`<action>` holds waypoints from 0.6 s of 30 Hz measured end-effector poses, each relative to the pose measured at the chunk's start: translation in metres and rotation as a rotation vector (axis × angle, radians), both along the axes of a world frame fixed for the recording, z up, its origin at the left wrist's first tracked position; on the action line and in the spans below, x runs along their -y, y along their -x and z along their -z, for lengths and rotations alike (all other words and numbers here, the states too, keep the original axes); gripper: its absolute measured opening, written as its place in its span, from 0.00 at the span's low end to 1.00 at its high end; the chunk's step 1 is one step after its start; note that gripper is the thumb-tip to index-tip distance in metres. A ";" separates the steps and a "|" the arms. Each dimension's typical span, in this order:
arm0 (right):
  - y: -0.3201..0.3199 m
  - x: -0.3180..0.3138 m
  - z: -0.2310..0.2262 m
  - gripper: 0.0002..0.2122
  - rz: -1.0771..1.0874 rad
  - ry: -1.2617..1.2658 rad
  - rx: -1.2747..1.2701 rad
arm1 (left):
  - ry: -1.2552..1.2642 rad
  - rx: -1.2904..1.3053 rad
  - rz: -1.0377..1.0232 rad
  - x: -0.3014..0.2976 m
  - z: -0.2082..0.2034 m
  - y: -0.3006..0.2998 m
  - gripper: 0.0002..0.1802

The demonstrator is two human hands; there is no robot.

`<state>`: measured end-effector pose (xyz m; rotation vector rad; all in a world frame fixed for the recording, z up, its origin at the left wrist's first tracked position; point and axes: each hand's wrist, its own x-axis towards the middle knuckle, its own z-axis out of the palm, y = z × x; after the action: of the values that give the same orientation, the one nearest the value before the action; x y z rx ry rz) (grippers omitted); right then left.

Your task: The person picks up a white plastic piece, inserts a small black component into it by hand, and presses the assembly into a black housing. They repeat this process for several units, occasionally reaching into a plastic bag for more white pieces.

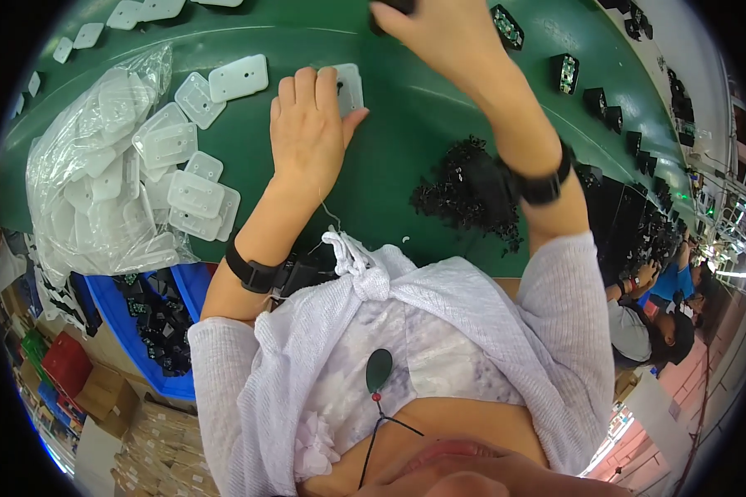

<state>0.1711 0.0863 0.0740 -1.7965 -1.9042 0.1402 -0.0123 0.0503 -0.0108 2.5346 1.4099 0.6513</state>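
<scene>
My left hand (307, 124) is on the green tabletop, its fingers curled over one side of a translucent white plastic plate (351, 86) and its thumb at the lower edge. A dark hole shows in that plate. Up at the top edge, my right hand (452, 37) is closed around a black piece (396, 7), mostly cut off by the picture's edge. Left of my left hand lie more white plates (239, 78), some loose and overlapping. A clear plastic bag (99, 166) bulges with others. Below my right forearm is a heap of small black parts (464, 195).
Black housings with green circuit boards (565, 74) stand in a row along the table's right side. More black parts (626, 219) are piled at the right. A blue bin (170, 377) of black pieces sits below the table edge. Another person (651, 327) is at the far right.
</scene>
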 end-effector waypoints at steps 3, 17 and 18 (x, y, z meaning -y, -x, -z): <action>-0.029 0.064 0.027 0.17 0.059 -0.062 -0.073 | -0.015 0.097 0.143 -0.002 0.002 -0.003 0.30; -0.017 0.109 0.031 0.17 -0.096 0.000 -0.114 | 0.343 0.546 0.384 -0.004 -0.005 0.004 0.30; -0.011 0.107 0.030 0.17 -0.123 0.014 -0.097 | 0.344 0.546 0.379 -0.004 -0.006 0.008 0.30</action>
<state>0.1825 -0.0203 0.0435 -1.6509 -1.9478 0.2794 -0.0200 0.0539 -0.0050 2.0506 0.7549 0.8521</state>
